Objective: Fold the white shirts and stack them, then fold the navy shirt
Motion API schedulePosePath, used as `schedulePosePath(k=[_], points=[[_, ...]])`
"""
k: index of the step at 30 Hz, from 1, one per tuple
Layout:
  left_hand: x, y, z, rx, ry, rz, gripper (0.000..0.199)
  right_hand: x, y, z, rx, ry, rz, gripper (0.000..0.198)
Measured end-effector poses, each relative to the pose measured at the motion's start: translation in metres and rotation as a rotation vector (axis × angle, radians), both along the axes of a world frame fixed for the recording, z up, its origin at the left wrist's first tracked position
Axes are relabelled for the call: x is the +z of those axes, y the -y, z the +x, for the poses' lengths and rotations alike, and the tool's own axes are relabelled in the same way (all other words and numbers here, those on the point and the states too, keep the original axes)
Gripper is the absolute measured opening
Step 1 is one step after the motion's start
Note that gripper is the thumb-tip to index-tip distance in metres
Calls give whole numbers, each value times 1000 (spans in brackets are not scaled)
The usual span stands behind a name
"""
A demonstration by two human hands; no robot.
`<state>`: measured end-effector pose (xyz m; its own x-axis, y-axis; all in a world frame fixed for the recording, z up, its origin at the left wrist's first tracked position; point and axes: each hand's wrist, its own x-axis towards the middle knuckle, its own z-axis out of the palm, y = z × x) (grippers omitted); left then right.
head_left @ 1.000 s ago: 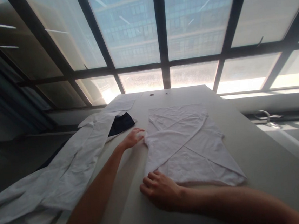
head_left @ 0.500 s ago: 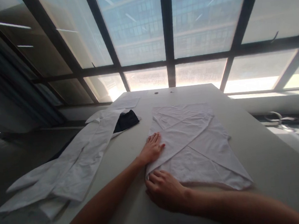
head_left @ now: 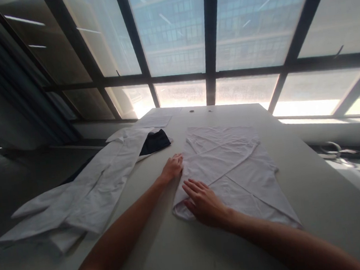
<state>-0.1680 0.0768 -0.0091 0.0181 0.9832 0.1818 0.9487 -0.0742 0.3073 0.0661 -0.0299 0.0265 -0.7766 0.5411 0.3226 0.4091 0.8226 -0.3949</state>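
A white shirt [head_left: 229, 155] lies spread on the white table [head_left: 317, 206], with parts of it folded across the middle in crossing creases. At its left edge, my left hand [head_left: 172, 167] rests with the fingers stretched out against the cloth. My right hand [head_left: 205, 202] is laid flat over the lower left part of the shirt, fingers extended and a little apart. Beneath that palm the fabric is hidden. Neither hand grips the cloth.
To the left lies a long white garment [head_left: 98, 181] with a dark navy piece [head_left: 155, 141] showing beside it. White paper [head_left: 155, 121] lies at the far left of the table. Beyond the right edge is a ring-shaped metal object [head_left: 332, 149]. Windows stand behind.
My right hand has let go of the shirt's lower left corner and now lies flat, farther up on the cloth. My left hand has slid up and left to the shirt's edge.
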Motion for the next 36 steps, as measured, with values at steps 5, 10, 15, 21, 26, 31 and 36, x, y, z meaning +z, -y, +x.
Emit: schedulePosePath(k=[5, 10, 15, 21, 26, 31, 36], points=[[6, -3, -11, 23, 58, 135, 49, -15, 3, 1, 94, 128, -48, 60], [-1, 6, 5, -206, -85, -31, 53, -16, 5, 2, 106, 139, -50, 63], [-5, 2, -9, -48, -116, -58, 49, -16, 6, 3, 106, 131, -43, 64], [16, 7, 7, -27, 3, 221, 46, -18, 6, 2, 98, 122, -27, 63], [11, 22, 46, -351, -31, 76, 50, -17, 11, 1, 85, 85, 28, 56], [-1, 23, 50, -426, -71, -27, 51, -8, 27, -5, 146, -11, 97, 43], [2, 22, 47, -437, -82, -27, 52, -6, 35, -9, 230, 31, 93, 62]])
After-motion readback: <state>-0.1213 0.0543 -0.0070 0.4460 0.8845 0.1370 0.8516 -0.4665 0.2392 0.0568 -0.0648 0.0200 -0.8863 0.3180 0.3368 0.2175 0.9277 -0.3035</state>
